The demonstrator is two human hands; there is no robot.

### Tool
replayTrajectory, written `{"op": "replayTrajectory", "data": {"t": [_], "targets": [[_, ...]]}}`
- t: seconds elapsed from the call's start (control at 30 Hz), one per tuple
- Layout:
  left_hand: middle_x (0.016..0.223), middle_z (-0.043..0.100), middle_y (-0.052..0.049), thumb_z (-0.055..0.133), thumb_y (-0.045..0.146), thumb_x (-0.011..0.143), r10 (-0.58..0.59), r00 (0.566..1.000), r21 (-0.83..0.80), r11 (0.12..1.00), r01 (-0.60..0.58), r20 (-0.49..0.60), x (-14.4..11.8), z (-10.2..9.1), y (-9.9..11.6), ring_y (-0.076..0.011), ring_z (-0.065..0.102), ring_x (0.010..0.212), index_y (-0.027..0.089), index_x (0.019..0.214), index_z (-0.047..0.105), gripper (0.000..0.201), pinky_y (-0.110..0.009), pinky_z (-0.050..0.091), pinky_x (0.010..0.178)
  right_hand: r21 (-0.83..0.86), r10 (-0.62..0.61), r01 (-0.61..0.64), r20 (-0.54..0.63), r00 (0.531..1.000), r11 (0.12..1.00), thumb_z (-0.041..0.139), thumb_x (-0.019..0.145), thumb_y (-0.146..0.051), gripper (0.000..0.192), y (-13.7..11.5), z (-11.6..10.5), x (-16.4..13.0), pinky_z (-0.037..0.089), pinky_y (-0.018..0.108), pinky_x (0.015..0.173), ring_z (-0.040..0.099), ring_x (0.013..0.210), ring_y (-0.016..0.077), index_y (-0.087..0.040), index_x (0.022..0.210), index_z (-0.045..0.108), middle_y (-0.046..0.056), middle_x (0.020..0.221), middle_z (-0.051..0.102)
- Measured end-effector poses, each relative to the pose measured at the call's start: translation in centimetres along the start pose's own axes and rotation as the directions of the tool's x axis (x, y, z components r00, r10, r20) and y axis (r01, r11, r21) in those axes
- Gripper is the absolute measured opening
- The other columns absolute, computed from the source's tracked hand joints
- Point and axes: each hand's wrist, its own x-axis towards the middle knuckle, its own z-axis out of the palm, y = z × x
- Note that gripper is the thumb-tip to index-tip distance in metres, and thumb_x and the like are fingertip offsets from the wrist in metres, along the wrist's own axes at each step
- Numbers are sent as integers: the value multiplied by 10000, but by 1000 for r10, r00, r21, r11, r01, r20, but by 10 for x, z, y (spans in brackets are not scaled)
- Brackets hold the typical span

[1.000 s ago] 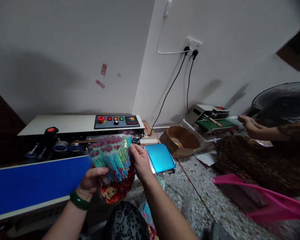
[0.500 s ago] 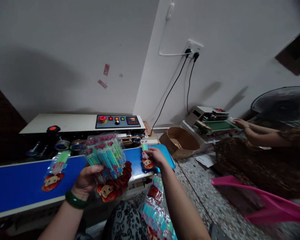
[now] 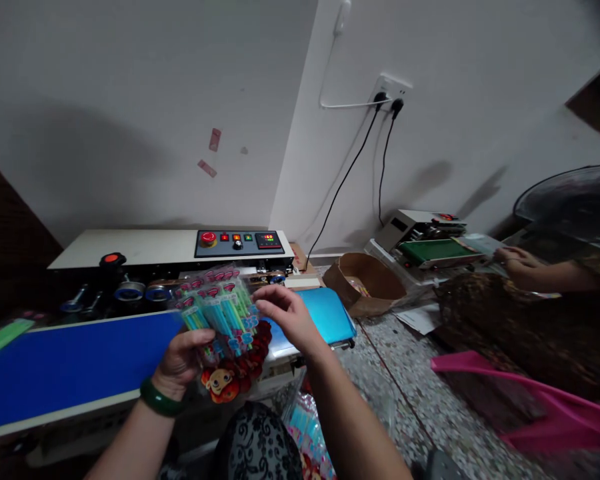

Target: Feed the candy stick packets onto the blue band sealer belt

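My left hand (image 3: 183, 357), with a dark green bangle at its wrist, grips a fanned bunch of clear plastic packets (image 3: 225, 320). Blue and green sticks show inside them, and red-haired cartoon heads hang at their lower ends. My right hand (image 3: 287, 313) is at the right edge of this bunch, fingers bent and thumb apart; whether it touches a packet I cannot tell. Below both hands runs the blue belt (image 3: 105, 357) of a sealing machine (image 3: 145, 247). Another packet (image 3: 5, 337) with green sticks lies at the belt's far left, partly cut off.
More packets (image 3: 307, 427) lie below my right forearm. Right of the belt's shiny blue end plate (image 3: 327, 317) stands an open cardboard box (image 3: 375, 283). Farther right, a co-worker's hands (image 3: 515, 257) are by a second machine with a green belt (image 3: 437, 250). A pink plastic object (image 3: 545, 407) stands nearby.
My right hand has let go of the single packet it held over the belt's right end and moved left to the bunch. The packet on the belt has shifted to the far left.
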Motion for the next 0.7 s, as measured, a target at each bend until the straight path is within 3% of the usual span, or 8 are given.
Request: {"op": "replayTrajectory", "data": {"t": [0.1, 0.23, 0.4, 0.47, 0.57, 0.7], "targets": [[743, 709, -73, 583, 62, 591, -3, 1000, 31, 1000, 3, -3, 0, 4, -1, -274, 654, 726, 133, 1122, 568, 536, -355, 543, 648, -93, -62, 53, -105, 992, 994, 619, 688, -274, 100, -3, 11, -3, 432, 238, 633, 542, 652, 114, -174, 689, 622, -7, 690, 609], [777, 709, -66, 580, 67, 572, 6, 1000, 23, 1000, -5, -11, 1, 6, -3, -271, 655, 721, 139, 1134, 559, 568, -363, 539, 673, -78, -147, 131, -254, 956, 988, 573, 734, -282, 117, 7, 16, -6, 429, 255, 699, 551, 726, 135, -177, 689, 597, 6, 743, 618], [640, 702, -46, 585, 37, 555, 23, 997, 28, 999, -21, -79, 1, 4, -5, -245, 654, 565, 137, 971, 651, 433, -309, 551, 531, -54, -213, 213, -468, 857, 976, 533, 768, -313, 128, 13, 18, -12, 438, 241, 682, 543, 710, 124, -188, 744, 549, -4, 728, 586], [616, 697, -55, 582, 48, 561, 3, 998, 20, 1000, -1, -58, 2, 3, -5, -246, 650, 547, 126, 944, 660, 399, -309, 548, 510, 59, -129, 173, -443, 887, 983, 562, 744, -317, 135, 13, 20, -12, 447, 231, 623, 539, 645, 114, -203, 811, 534, -22, 692, 574], [708, 706, -81, 582, 77, 577, -37, 999, 22, 999, 37, -21, 2, 3, -4, -264, 659, 630, 122, 933, 664, 368, -342, 552, 580, 210, -1, 67, -299, 954, 975, 627, 686, -279, 250, 11, 19, -11, 470, 240, 590, 567, 617, 118, -206, 907, 536, -14, 728, 608], [656, 701, -78, 606, 81, 567, -39, 999, 40, 998, 40, -29, 1, -2, -1, -247, 655, 576, 116, 705, 695, 168, -312, 553, 559, 279, 34, 74, -364, 931, 958, 641, 667, -277, 269, 14, -3, -10, 494, 272, 617, 622, 652, 146, -200, 900, 531, 4, 794, 636]]}}
